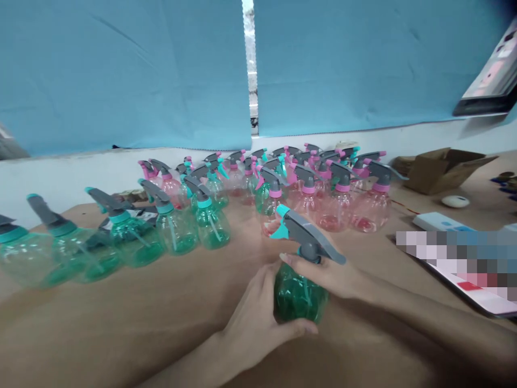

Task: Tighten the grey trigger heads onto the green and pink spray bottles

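A green see-through spray bottle (301, 295) with a grey and turquoise trigger head (309, 234) stands upright between my hands, close in front of me. My left hand (262, 318) wraps round the bottle's body from the left, its thumb across the near side. Up at the neck, my right hand (327, 275) is closed round the collar just below the trigger head, which points to the far left. Part of the collar is hidden by those fingers. Just beyond stands a pink spray bottle (309, 202) with a grey and pink head.
Several green spray bottles (175, 229) line the left of the wooden table (161, 312). Pink and green ones crowd the back middle. At the right are an open cardboard box (434, 175), a white mouse (455, 201) and a tablet-like screen (456, 269). Blue cloth (121, 75) hangs behind.
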Demonstrator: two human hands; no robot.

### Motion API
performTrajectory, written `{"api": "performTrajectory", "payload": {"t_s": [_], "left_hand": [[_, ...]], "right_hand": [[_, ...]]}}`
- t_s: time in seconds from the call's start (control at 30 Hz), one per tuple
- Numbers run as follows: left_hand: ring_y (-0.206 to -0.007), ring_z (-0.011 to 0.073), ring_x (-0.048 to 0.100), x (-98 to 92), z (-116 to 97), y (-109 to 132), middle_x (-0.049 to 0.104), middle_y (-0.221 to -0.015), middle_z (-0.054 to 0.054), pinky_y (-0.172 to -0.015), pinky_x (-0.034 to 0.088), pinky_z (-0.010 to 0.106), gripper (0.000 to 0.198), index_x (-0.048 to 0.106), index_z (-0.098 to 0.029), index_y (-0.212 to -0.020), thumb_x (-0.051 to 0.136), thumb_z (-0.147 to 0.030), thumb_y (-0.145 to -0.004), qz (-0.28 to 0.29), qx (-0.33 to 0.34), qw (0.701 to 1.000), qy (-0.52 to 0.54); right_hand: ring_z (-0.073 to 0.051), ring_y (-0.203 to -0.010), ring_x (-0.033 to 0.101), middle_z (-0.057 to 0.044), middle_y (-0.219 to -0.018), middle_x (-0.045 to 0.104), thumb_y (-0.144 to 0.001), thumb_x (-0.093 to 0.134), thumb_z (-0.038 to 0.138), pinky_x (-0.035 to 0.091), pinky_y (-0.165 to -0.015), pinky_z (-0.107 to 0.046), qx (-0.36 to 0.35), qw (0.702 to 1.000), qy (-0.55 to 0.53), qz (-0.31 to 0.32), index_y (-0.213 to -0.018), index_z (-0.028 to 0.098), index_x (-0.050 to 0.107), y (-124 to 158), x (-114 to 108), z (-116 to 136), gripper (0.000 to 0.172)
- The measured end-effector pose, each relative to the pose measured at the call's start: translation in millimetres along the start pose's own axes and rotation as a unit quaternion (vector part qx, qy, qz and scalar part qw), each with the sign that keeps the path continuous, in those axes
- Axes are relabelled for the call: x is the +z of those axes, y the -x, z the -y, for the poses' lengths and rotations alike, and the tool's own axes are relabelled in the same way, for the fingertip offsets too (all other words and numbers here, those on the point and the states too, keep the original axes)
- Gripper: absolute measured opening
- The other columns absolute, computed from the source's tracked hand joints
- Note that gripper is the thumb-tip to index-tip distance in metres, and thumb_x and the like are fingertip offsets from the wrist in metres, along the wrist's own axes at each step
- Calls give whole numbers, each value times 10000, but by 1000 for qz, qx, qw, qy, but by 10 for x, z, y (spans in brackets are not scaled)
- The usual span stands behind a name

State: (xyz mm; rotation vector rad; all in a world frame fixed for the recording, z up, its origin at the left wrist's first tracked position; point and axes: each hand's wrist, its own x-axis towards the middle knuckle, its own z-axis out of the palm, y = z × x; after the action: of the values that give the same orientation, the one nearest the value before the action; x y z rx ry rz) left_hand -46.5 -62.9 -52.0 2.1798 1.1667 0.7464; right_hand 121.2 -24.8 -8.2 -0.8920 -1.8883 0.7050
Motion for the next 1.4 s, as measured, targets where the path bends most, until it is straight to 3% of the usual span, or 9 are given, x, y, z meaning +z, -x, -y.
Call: {"api": "performTrajectory", "payload": {"t_s": [0.17, 0.37, 0.53, 0.63, 0.7, 0.83, 1.1, 1.4], "left_hand": [[-1261, 346, 329, -157, 236, -13, 372, -1378, 131, -1005, 293, 525, 926, 269, -230, -1385, 672, -633, -656, 36, 16, 989, -144], [-1303, 332, 281, -299, 461, 29, 313, -1437, 144, -1022, 257, 548, 750, 256, -209, -1405, 523, -584, -813, 59, -3, 964, -261], [-1320, 305, 267, -290, 480, 37, 311, -1448, 135, -1031, 270, 536, 662, 270, -186, -1397, 492, -510, -863, 59, 12, 958, -282], [-1325, 308, 263, -266, 496, 44, 301, -1457, 130, -1033, 278, 533, 629, 305, -186, -1386, 499, -483, -866, 47, 12, 954, -295], [-1329, 316, 258, -253, 513, 53, 292, -1463, 133, -1029, 289, 530, 605, 334, -183, -1377, 496, -471, -870, 35, 3, 951, -308], [-1331, 325, 256, -242, 538, 68, 267, -1474, 144, -1015, 317, 527, 595, 349, -186, -1378, 477, -483, -878, 23, -1, 945, -327], [-1319, 310, 291, -248, 550, 72, 294, -1464, 137, -1005, 341, 505, 603, 351, -196, -1383, 475, -497, -875, 13, 11, 940, -339], [-1314, 330, 294, -267, 510, 38, 299, -1456, 159, -1001, 330, 525, 601, 379, -161, -1371, 452, -504, -883, 35, 1, 940, -338]], "right_hand": [[-97, -458, 330, 76, -571, 375, -657, 500, 148, 329, -408, -217, 1, 1000, -13, 11, -857, 271, 501, -123, -4, -7, 234], [-76, -428, 323, 92, -524, 369, -643, 475, 127, 318, -401, -210, 8, 998, -37, 58, -715, 240, 419, -310, -18, -29, 145], [-86, -427, 404, 80, -555, 464, -654, 479, 147, 401, -438, -220, 8, 997, -40, 61, -782, 247, 490, -395, 5, -22, 162], [-142, -601, 581, 25, -747, 610, -662, 488, 172, 502, -587, -270, 11, 998, -47, 45, -916, 254, 539, -429, 22, -100, 272], [-168, -724, 627, -6, -904, 642, -690, 498, 185, 523, -688, -300, 11, 998, -51, 43, -1054, 256, 528, -448, 31, -173, 372], [-177, -758, 640, -8, -897, 650, -740, 511, 220, 536, -680, -295, 19, 999, -31, 31, -1135, 262, 517, -461, 48, -264, 397], [-158, -725, 608, -11, -885, 649, -769, 549, 253, 539, -671, -307, 20, 999, -16, 21, -868, 243, 608, -449, 69, -325, 116], [-167, -763, 627, -26, -985, 660, -768, 545, 186, 545, -696, -330, 22, 996, -57, 63, -1151, 250, 543, -496, 77, -249, 388]]}}
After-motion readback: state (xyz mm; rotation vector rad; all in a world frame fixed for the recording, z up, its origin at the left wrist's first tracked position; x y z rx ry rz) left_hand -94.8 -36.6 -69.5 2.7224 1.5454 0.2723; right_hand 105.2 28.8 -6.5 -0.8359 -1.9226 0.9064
